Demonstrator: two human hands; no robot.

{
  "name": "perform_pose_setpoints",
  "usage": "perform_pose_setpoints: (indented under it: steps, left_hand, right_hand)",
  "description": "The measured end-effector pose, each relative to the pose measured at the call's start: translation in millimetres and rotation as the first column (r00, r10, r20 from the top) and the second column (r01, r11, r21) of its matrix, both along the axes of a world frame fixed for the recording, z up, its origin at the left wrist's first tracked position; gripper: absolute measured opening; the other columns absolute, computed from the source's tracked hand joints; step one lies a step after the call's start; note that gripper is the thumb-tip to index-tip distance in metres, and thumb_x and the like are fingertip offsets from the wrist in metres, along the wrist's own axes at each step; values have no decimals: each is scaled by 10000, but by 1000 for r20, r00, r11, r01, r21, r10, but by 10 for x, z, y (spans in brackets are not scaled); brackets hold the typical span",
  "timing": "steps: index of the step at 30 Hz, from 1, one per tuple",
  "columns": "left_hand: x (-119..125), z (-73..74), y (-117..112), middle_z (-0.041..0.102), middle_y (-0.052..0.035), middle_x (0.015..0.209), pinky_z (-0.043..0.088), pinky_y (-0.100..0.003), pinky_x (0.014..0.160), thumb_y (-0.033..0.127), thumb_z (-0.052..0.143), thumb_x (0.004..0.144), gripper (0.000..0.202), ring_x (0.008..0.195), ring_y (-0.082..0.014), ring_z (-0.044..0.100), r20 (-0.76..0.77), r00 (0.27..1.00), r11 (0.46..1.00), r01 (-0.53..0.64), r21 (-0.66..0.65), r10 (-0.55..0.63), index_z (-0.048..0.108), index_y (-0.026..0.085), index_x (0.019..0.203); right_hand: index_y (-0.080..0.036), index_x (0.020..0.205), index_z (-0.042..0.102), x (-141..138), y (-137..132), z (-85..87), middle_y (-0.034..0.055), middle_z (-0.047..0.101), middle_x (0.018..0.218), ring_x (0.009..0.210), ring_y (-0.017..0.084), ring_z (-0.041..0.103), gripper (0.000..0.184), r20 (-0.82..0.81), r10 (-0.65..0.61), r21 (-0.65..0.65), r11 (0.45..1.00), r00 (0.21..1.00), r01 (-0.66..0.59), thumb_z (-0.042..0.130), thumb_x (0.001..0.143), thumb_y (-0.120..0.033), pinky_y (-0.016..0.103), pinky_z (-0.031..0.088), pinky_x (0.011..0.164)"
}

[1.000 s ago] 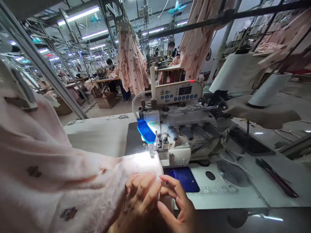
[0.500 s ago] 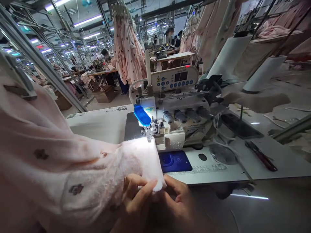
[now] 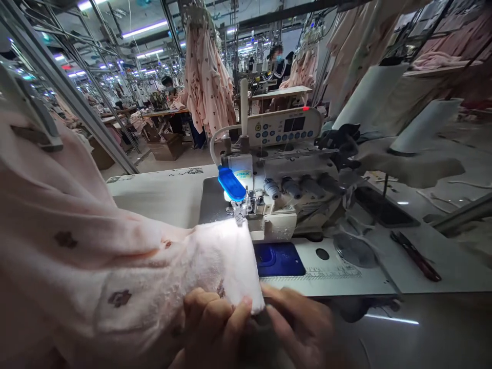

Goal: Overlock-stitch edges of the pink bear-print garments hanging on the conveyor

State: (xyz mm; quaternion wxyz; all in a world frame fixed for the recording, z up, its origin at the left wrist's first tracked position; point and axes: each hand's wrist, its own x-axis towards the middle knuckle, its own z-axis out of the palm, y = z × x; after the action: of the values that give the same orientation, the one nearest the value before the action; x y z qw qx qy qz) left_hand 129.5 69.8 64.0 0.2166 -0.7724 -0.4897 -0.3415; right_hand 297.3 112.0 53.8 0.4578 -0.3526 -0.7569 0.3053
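Observation:
A pale pink fleece garment (image 3: 142, 277) with brown flower motifs hangs down from the left. Its folded hem (image 3: 234, 256) lies under the presser foot of an overlock sewing machine (image 3: 277, 195), brightly lit by the lamp. My left hand (image 3: 215, 318) is closed on the hem's near end, thumb on top, fingers curled. Beside the hem's near corner is my right hand (image 3: 302, 320), blurred by motion, thumb and index finger apart. The index fingertip is at the cloth edge; whether it touches is unclear.
A blue needle guard (image 3: 231, 184) covers the needle area. On the table (image 3: 346, 282) are a blue plate (image 3: 279, 259), a clear round dish (image 3: 354, 250) and dark-red-handled thread snips (image 3: 417, 256). Thread cones (image 3: 371, 97) stand right. Garments (image 3: 209, 77) hang behind; people sit at other machines.
My right hand has moved rightward off the hem corner, its thumb and finger parting. My left hand still pinches the hem, which lies flatter. The view has shifted slightly.

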Motion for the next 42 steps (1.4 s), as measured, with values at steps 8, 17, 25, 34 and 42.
perform_pose_setpoints:
  steps: [8, 17, 25, 34, 42]
  left_hand:
    - [132, -266, 188, 579, -86, 909, 372, -479, 945, 158, 491, 811, 86, 1017, -232, 524, 135, 991, 993, -28, 114, 13, 538, 164, 883]
    - [-227, -110, 480, 676, -76, 1038, 368, -357, 1021, 138, 390, 897, 281, 1128, -180, 540, -139, 985, 987, 114, 109, -99, 601, 112, 1080]
    - [-332, 21, 575, 542, -115, 1257, 404, -415, 1015, -2, 412, 805, 458, 1215, -223, 458, -130, 989, 984, 47, -173, -71, 485, 121, 1240]
    - [-492, 166, 913, 512, -69, 1299, 439, -352, 984, 117, 318, 871, 432, 1169, -198, 506, -198, 979, 959, -13, -283, -45, 472, 162, 1273]
    - [-489, 392, 1271, 538, -102, 1257, 409, -391, 993, 123, 349, 872, 393, 1161, -230, 495, -215, 972, 854, -31, -519, -96, 491, 122, 1239]
  right_hand:
    - [-197, 884, 586, -1, 198, 40, 25, 669, 845, 692, 114, 605, 134, 178, 11, 424, 902, 984, -86, 458, 917, -174, 240, 481, 665]
    - [-203, 966, 574, -28, 262, -11, 26, 685, 893, 663, 128, 593, 195, 198, -77, 474, 880, 977, -27, 433, 896, -88, 272, 423, 600]
    - [-211, 997, 541, -204, 498, -91, -7, 689, 876, 620, 130, 564, 214, 62, -130, 481, 873, 990, 85, 485, 855, -59, 290, 357, 565]
    - [-183, 993, 561, -267, 864, -108, 58, 681, 941, 813, 155, 620, 169, -42, -44, 471, 880, 998, 59, 416, 929, -124, 289, 436, 655]
    - [-187, 865, 599, -412, 874, -182, 59, 565, 855, 757, 171, 535, 117, -15, -378, 452, 823, 926, 343, 495, 894, -141, 290, 445, 686]
